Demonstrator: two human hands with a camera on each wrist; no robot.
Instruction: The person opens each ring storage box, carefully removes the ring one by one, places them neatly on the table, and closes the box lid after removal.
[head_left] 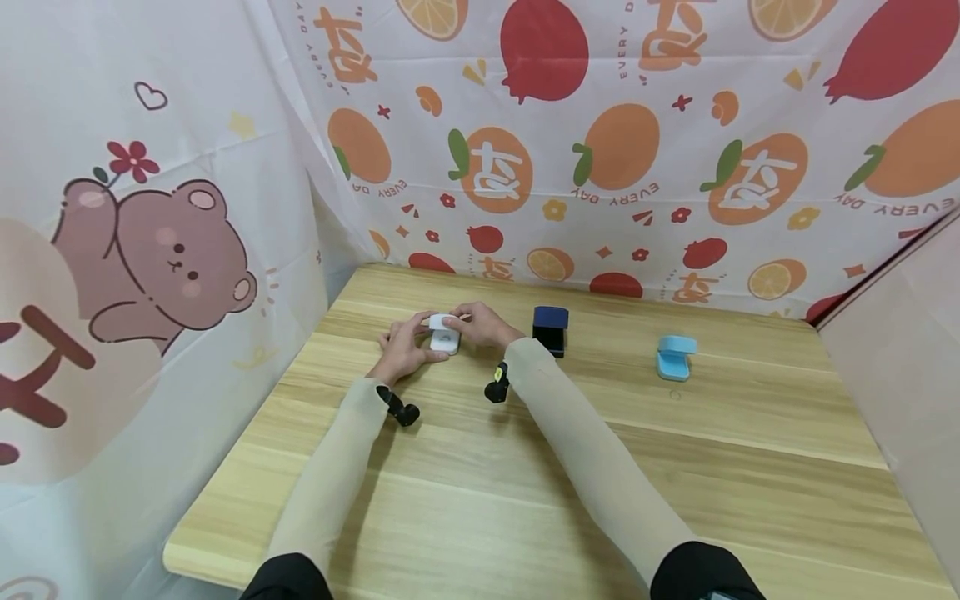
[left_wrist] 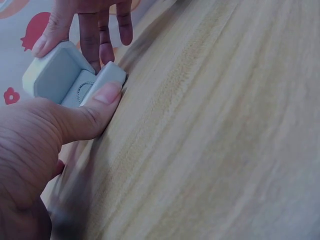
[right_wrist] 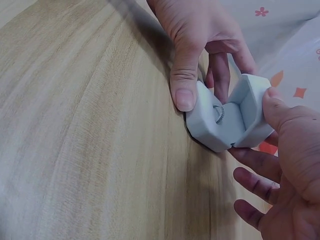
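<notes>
A small white ring box (head_left: 445,342) stands with its lid raised on the wooden table (head_left: 450,500), toward the back left. Inside it sits a silver ring (right_wrist: 220,114), its band studded, upright in the padding. My left hand (head_left: 403,350) grips the base; the thumb (left_wrist: 107,94) presses its front edge while other fingers reach round the far side. From the right, my right hand (head_left: 483,325) pinches the lid, with the thumb (right_wrist: 274,102) on its outer face. The lower fingers of that hand spread behind the box.
A dark blue ring box (head_left: 551,318), lid up, stands right of my right hand. Farther right is a light blue ring box (head_left: 675,367), likewise opened. Printed fabric (head_left: 555,242) hangs behind the table, and a bear-print sheet (head_left: 172,258) borders its left side.
</notes>
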